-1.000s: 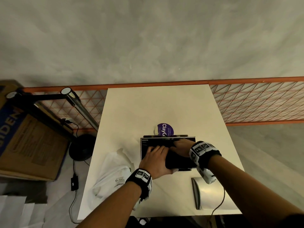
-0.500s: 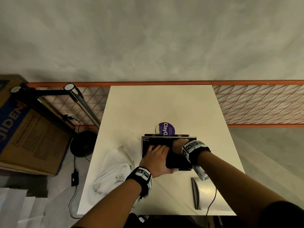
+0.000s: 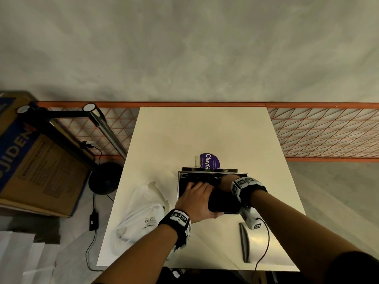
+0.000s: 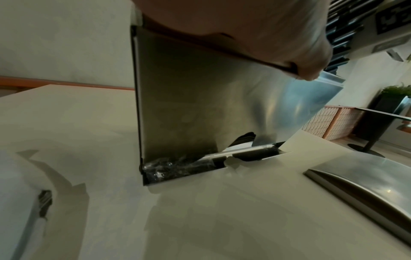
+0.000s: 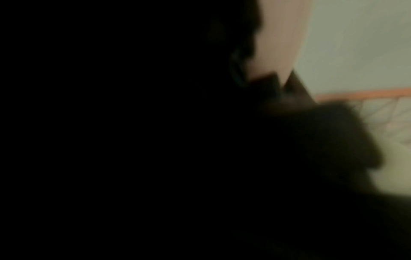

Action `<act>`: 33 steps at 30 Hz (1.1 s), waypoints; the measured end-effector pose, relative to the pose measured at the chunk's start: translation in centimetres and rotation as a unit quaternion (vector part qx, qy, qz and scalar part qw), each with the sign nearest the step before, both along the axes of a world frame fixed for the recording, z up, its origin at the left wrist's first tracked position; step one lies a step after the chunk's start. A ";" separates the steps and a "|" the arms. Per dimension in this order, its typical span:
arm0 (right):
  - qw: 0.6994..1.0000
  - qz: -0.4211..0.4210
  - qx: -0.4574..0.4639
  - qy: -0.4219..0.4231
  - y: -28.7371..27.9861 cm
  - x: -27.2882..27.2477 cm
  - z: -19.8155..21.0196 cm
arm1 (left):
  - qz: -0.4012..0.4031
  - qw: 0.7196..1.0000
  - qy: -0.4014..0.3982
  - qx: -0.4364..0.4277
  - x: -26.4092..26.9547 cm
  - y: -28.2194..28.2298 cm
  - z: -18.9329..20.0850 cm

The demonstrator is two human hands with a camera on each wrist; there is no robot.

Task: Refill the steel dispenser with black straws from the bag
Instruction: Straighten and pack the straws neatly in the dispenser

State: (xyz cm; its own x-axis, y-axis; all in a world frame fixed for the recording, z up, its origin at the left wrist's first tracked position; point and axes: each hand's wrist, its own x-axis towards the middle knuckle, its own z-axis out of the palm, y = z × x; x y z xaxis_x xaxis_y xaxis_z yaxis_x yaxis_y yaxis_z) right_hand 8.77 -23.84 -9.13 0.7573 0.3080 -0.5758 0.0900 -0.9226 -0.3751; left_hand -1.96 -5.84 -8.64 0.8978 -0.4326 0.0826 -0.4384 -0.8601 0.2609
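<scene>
The steel dispenser [image 3: 180,193] stands open-topped in the middle of the white table [image 3: 205,130]. My left hand [image 3: 196,199] grips a thick bundle of black straws [image 3: 223,201] over the opening, thumb at the near side. My right hand [image 3: 225,179] reaches down into the dispenser at the far side of the bundle, its fingers hidden. In the left wrist view the dispenser's front wall [image 4: 189,105] shows wrapped black straws [image 4: 184,165] in its bottom slot. The white bag [image 3: 141,214] lies left of the dispenser. The right wrist view is almost wholly dark.
The curved steel lid [image 3: 264,244] lies on the table's front right corner, also as lid [image 4: 367,179]. A purple sticker [image 3: 209,161] sits behind the dispenser. An orange mesh railing [image 3: 328,136] runs behind the table; a cardboard box [image 3: 37,167] and a lamp stand [image 3: 104,177] are on the left.
My right hand has pushed further left and down into the dispenser. The left hand has kept its hold on the straw bundle.
</scene>
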 end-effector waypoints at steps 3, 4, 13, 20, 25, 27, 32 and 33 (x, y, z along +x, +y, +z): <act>1.000 -0.017 -0.008 0.023 0.4 -1.3 3.7 | -0.001 1.000 -0.020 -0.010 -0.5 0.0 -0.3; 1.000 -0.003 -0.013 0.015 0.4 -1.8 4.9 | -0.001 1.000 -0.025 -0.013 -0.6 -0.1 -0.3; 0.990 0.094 -0.106 0.023 0.8 -3.1 8.4 | -0.012 0.999 -0.035 -0.004 -0.9 0.0 -0.3; 0.997 0.076 -0.025 0.007 0.5 -2.5 6.1 | -0.013 0.999 -0.031 0.004 -0.9 0.1 -0.1; 0.998 0.063 0.000 -0.005 0.0 -1.4 2.4 | -0.013 0.999 -0.032 0.008 -0.8 0.0 -0.2; 0.998 0.061 0.026 -0.012 0.0 -1.2 1.8 | -0.013 0.999 -0.032 0.007 -0.7 0.0 -0.2; 0.996 0.084 -0.007 -0.030 0.9 -2.4 5.2 | -0.011 1.000 -0.022 -0.002 -0.4 0.1 -0.2; 0.994 0.100 -0.008 -0.045 0.8 -2.5 5.5 | -0.012 1.000 -0.020 -0.003 -0.4 0.1 -0.2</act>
State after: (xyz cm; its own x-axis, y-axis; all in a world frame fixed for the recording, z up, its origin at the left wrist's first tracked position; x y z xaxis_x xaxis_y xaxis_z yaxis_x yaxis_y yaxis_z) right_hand 6.23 -23.08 -3.60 0.7299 0.4499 -0.5146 0.3052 -0.8881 -0.3436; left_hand -2.34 -5.74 -8.83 0.8832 -0.4531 0.1209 -0.4689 -0.8478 0.2476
